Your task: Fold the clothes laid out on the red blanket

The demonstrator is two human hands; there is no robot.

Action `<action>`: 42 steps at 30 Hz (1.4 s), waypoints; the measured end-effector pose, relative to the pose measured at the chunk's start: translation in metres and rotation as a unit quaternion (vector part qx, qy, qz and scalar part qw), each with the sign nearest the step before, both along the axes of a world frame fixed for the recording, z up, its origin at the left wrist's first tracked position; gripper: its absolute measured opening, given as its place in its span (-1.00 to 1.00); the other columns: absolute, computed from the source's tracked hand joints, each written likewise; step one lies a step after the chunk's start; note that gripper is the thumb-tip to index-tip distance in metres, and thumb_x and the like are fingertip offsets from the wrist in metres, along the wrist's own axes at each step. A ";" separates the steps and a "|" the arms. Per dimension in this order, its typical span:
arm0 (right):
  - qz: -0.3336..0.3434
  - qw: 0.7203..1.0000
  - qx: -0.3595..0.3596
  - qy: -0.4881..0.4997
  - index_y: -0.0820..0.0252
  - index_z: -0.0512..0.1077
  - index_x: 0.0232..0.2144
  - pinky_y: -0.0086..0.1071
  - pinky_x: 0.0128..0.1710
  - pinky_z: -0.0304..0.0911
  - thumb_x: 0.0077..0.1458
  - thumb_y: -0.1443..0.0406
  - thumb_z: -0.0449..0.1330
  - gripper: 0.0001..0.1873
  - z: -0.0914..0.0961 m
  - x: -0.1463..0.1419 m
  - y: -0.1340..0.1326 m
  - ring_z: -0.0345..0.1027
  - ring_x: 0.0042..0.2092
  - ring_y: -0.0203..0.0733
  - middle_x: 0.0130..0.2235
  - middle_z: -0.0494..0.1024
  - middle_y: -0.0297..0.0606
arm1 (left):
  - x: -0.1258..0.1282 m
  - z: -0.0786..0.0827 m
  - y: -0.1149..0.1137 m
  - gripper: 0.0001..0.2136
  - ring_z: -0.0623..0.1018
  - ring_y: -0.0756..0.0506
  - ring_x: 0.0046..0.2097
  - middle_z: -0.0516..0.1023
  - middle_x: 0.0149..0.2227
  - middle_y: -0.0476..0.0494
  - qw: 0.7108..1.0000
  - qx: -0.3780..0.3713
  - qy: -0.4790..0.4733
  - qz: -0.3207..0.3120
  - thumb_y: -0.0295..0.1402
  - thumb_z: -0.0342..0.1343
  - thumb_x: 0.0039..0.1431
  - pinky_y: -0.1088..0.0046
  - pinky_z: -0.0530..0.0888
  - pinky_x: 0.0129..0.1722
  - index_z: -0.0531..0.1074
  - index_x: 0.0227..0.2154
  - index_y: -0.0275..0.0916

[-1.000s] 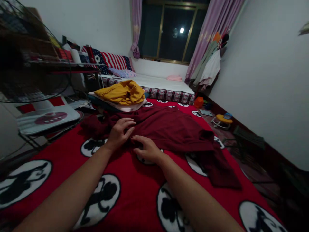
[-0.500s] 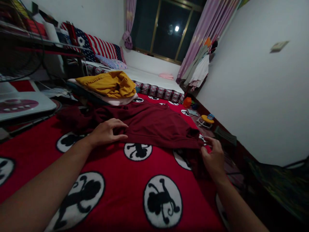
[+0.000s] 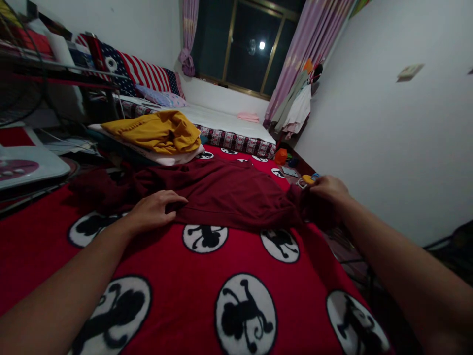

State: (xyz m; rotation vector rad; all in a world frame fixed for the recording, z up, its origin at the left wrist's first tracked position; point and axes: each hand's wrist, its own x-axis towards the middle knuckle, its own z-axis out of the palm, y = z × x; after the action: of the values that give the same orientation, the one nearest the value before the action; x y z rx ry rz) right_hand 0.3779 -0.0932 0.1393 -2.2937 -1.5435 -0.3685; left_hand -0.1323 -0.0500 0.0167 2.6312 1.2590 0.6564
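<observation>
A maroon long-sleeved top (image 3: 229, 192) lies spread on a red blanket (image 3: 173, 296) printed with black monkey figures in white circles. My left hand (image 3: 153, 211) rests on the near edge of the top, left of its middle, with thumb and fingers apart. At the right side, my right hand (image 3: 330, 190) is closed on a bunched part of the top, apparently a sleeve, and holds it raised above the blanket's edge. The other sleeve trails off to the left in loose folds.
Folded clothes with a mustard-yellow garment (image 3: 158, 130) on top are stacked behind the maroon top. A white appliance (image 3: 44, 160) stands at the left under a cluttered shelf. Farther back is another bed (image 3: 221, 118); a stool (image 3: 308, 180) is on the floor at right.
My right hand has moved up and outward, lifting the part of the top that hung at the right. My left hand stays on the near edge. The view has shifted slightly.
</observation>
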 end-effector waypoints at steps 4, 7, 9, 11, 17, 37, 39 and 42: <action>0.136 0.967 0.208 0.046 0.25 0.44 -0.12 -0.21 -0.14 0.36 -0.16 0.42 0.12 -0.55 0.015 -0.035 0.034 0.45 -0.13 -0.05 -0.15 0.55 -0.08 | -0.002 -0.003 0.002 -0.59 0.49 -0.15 0.01 0.51 0.00 -0.07 1.000 -0.020 -0.016 -0.001 -0.28 0.02 0.01 0.37 0.37 0.07 0.48 -0.04 -0.13; 0.286 0.929 0.208 0.108 0.19 0.37 -0.04 -0.22 -0.14 0.40 -0.12 0.41 0.10 -0.50 -0.013 -0.071 0.029 0.42 -0.05 -0.07 -0.02 0.49 -0.11 | -0.006 0.004 -0.001 -0.50 0.45 -0.19 0.08 0.47 0.08 -0.12 0.998 -0.063 -0.026 0.008 -0.15 0.09 0.02 0.33 0.34 0.12 0.41 0.06 -0.14; 0.314 0.926 0.176 0.112 0.15 0.38 -0.08 -0.17 -0.12 0.40 -0.07 0.38 0.10 -0.57 -0.039 -0.088 0.009 0.43 -0.07 -0.07 -0.06 0.49 -0.14 | -0.010 0.012 -0.007 -0.34 0.39 -0.19 0.16 0.38 0.18 -0.10 0.993 -0.117 -0.023 -0.002 -0.10 0.18 -0.04 0.32 0.29 0.17 0.28 0.17 -0.12; 0.318 0.934 0.134 0.096 0.12 0.38 -0.09 -0.12 -0.03 0.35 -0.07 0.39 0.09 -0.57 -0.062 -0.095 -0.017 0.41 -0.05 -0.06 -0.06 0.48 -0.17 | -0.015 0.020 -0.012 -0.19 0.32 -0.18 0.22 0.26 0.26 -0.07 0.985 -0.167 -0.014 -0.033 -0.14 0.24 -0.11 0.33 0.24 0.21 0.11 0.26 -0.08; 0.284 0.957 -0.023 0.056 0.22 0.21 0.13 -0.01 0.25 -0.03 -0.32 0.42 0.10 -0.18 -0.107 -0.072 -0.075 -0.01 0.29 0.10 0.26 0.14 0.01 | -0.019 0.023 -0.013 -0.24 0.36 -0.15 0.20 0.31 0.23 -0.04 0.987 -0.143 -0.034 -0.067 -0.40 0.11 -0.13 0.39 0.27 0.19 0.17 0.25 -0.12; 0.062 0.801 0.126 0.582 0.19 0.45 -0.31 -0.56 -0.72 -0.10 -0.30 0.18 0.29 -0.60 -0.088 -0.065 -0.058 0.22 -0.59 -0.37 -0.48 0.49 -0.32 | -0.012 0.027 -0.013 -0.65 0.57 -0.13 -0.22 0.63 -0.26 -0.03 0.966 0.021 -0.159 0.204 -0.44 -0.05 -0.06 0.37 0.48 -0.11 0.58 -0.26 -0.17; 0.097 0.797 0.081 0.591 0.18 0.45 -0.26 -0.57 -0.73 -0.10 -0.34 0.17 0.36 -0.51 -0.088 -0.064 -0.059 0.18 -0.61 -0.42 -0.41 0.52 -0.31 | -0.012 0.028 -0.014 -0.67 0.56 -0.13 -0.19 0.62 -0.22 -0.04 0.962 0.046 -0.169 0.209 -0.44 -0.06 -0.02 0.36 0.46 -0.08 0.58 -0.27 -0.17; 0.144 0.825 0.043 0.544 0.17 0.44 -0.14 -0.51 -0.61 0.20 -0.43 0.24 0.43 -0.34 -0.085 -0.067 -0.063 0.34 -0.47 -0.33 -0.29 0.56 -0.27 | -0.012 0.030 -0.016 -0.66 0.56 -0.14 -0.16 0.60 -0.14 -0.05 0.956 0.074 -0.168 0.227 -0.43 -0.05 0.03 0.33 0.45 -0.07 0.56 -0.21 -0.16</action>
State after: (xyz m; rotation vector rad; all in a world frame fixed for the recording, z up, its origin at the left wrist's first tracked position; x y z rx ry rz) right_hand 0.3112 -0.1564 0.0538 -1.5841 -1.1278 0.8127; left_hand -0.1442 -0.0655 0.0465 2.1987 1.7646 1.2506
